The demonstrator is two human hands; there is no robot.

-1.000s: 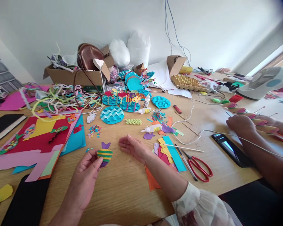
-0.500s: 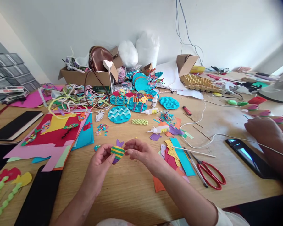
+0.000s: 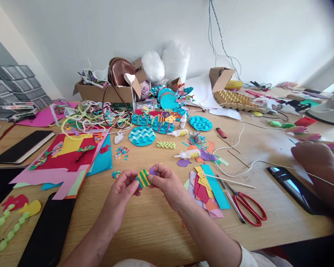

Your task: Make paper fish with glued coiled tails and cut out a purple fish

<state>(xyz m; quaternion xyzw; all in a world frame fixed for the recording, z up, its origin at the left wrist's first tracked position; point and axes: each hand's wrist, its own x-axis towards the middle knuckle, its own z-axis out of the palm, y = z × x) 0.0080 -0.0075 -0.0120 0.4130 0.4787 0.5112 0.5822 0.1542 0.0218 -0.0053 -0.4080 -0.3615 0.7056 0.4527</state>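
Between both hands, above the near middle of the table, is a small purple paper fish (image 3: 143, 178) with green and yellow stripes across its body. My left hand (image 3: 121, 189) pinches its left end between thumb and fingers. My right hand (image 3: 165, 181) is closed on the purple tail end at the right. Just beyond my left hand lies a little pile of round paper bits (image 3: 116, 174). Past my right hand are a plain purple paper fish (image 3: 184, 162) and a white glue bottle (image 3: 189, 154). Paper strips (image 3: 203, 187) lie beside my right forearm.
Red-handled scissors (image 3: 250, 207), a pen and a white stick lie at the right. A white cable (image 3: 241, 139) crosses the table near a black phone (image 3: 292, 189) and another person's hand (image 3: 313, 159). Coloured paper sheets (image 3: 69, 159) lie left; blue discs (image 3: 141, 136) stand further back.
The striped fish has turned from upright to lying sideways, its tail now pointing right. My right hand has closed on the tail end, where before its fingers were beside the body.
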